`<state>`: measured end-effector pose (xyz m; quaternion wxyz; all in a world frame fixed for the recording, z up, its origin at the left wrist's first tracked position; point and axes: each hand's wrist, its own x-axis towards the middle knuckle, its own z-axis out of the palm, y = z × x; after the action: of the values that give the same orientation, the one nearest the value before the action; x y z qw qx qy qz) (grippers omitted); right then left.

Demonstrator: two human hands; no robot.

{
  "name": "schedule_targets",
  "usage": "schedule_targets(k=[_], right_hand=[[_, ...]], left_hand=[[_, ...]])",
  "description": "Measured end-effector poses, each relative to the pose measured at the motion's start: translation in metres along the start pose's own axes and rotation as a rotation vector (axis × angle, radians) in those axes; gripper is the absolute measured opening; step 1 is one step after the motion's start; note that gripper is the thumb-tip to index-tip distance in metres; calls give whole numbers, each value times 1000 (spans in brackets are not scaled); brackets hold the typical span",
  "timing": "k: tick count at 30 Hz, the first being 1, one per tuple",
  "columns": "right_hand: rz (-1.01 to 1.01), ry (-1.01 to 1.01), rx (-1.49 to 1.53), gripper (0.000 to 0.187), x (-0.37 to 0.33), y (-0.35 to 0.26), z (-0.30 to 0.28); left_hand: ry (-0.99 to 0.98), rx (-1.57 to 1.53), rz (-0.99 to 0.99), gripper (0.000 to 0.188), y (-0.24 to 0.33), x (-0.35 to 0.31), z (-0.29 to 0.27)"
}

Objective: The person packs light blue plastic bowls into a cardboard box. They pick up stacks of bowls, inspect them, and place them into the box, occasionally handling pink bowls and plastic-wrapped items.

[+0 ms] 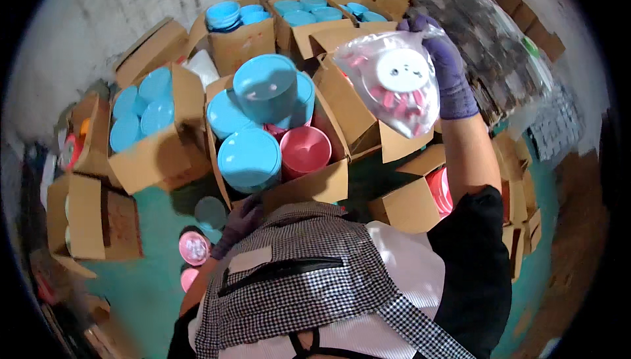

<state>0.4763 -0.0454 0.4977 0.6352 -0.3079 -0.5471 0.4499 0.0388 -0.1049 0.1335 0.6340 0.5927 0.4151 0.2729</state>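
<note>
My right hand (449,73), in a purple knit glove, is closed on the top of a clear plastic bag (420,119), raised at the right. Inside the bag are a white round piece with a face drawn on it and several pink parts. My left hand (242,220), also gloved, is low beside the near edge of an open carton (315,185); its fingers are too dark and partly hidden to make out. That carton holds several light-blue buckets (250,160) and a pink bucket (306,151). One blue bucket (266,86) sits tilted on top of the others.
Another carton (158,162) with blue buckets stands at the left, and more cartons (243,53) line the back. Below the raised bag an open carton (411,208) shows something red inside. Small pink tubs (194,247) sit on the green floor by my left forearm.
</note>
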Motion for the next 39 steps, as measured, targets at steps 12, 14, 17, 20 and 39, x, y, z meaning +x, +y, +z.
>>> schedule_targets(k=[12, 14, 17, 20, 39], right_hand=[[544, -446, 438, 51, 22, 171, 143], [706, -614, 563, 51, 15, 217, 191], [987, -820, 773, 49, -15, 313, 244], [1187, -939, 867, 49, -51, 362, 293], [1723, -741, 583, 27, -243, 626, 423]], left_hand=[[278, -26, -447, 48, -4, -107, 19], [468, 333, -182, 47, -110, -126, 50], [700, 142, -417, 47, -142, -163, 91], [1039, 58, -493, 49, -108, -186, 116], [1192, 595, -1054, 62, -564, -187, -95]])
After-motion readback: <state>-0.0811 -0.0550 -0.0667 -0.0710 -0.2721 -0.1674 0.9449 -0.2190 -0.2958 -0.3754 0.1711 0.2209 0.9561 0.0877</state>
